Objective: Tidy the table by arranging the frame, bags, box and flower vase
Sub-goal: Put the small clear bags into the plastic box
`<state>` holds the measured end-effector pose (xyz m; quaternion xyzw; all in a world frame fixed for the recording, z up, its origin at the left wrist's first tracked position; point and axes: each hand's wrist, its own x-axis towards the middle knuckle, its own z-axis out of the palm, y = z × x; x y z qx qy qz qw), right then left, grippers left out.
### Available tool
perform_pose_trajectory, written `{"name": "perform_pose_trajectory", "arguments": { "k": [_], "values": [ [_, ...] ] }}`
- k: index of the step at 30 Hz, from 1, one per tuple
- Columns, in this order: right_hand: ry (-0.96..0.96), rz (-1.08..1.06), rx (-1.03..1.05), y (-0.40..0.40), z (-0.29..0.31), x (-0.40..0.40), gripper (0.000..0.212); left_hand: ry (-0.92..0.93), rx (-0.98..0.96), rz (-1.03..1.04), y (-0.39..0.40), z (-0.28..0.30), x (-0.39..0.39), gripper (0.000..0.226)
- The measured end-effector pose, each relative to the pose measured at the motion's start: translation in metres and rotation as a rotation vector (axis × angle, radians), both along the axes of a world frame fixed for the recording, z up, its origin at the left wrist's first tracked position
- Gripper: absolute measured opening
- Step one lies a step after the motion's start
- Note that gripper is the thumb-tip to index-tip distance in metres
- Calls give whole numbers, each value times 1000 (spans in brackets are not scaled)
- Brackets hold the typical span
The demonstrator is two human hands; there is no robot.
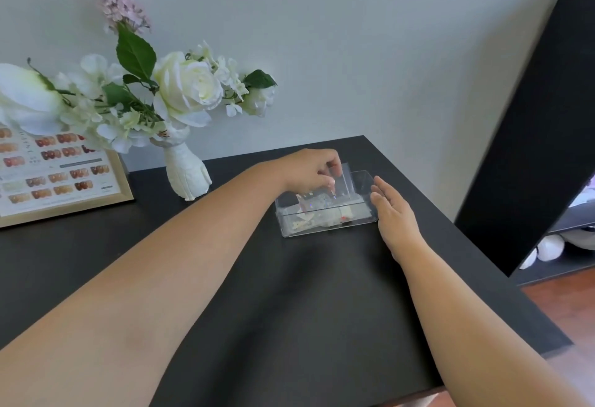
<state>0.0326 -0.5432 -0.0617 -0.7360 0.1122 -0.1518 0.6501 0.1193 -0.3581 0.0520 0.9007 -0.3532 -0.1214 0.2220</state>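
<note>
Standing near the table's [322,310] far right corner, a clear box [325,218] holds small bags [314,210]. One upright bag is pinched by the left hand [310,170], fingers closed on its top edge. The right hand [388,205] is held open, flat against the box end. The bags are judged light, limp and slippery; the box stiff, best steadied by its walls.

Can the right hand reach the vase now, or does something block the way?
Probably not directly. The right hand rests open beside the clear box, and the left hand and forearm, holding a bag over the box, lie between it and the vase.
</note>
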Motion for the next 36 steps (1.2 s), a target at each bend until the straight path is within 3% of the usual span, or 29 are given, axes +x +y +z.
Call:
{"name": "perform_pose_trajectory", "arguments": {
  "k": [6, 14, 21, 26, 33, 36],
  "values": [
    [0, -2, -17, 0, 0, 0, 46, -6, -88, 52, -1, -24, 2, 37],
    [13, 5, -10, 1, -1, -1, 47, -188, -172, 158, 41, -37, 2, 34],
    [19, 0, -17, 2, 1, -3, 47, 64, -215, 286, 80, -81, -8, 75],
    [8, -18, 9, 3, 2, -4, 48, 101, -270, 269, 76, -92, -17, 75],
    [-1, -29, -16, 4, 0, -5, 47, 40, -197, 262, 77, -92, -21, 76],
    [-41, -91, -235, 6, 3, -6, 49, 26, -244, 273, 87, -91, -29, 73]
  ]
}}
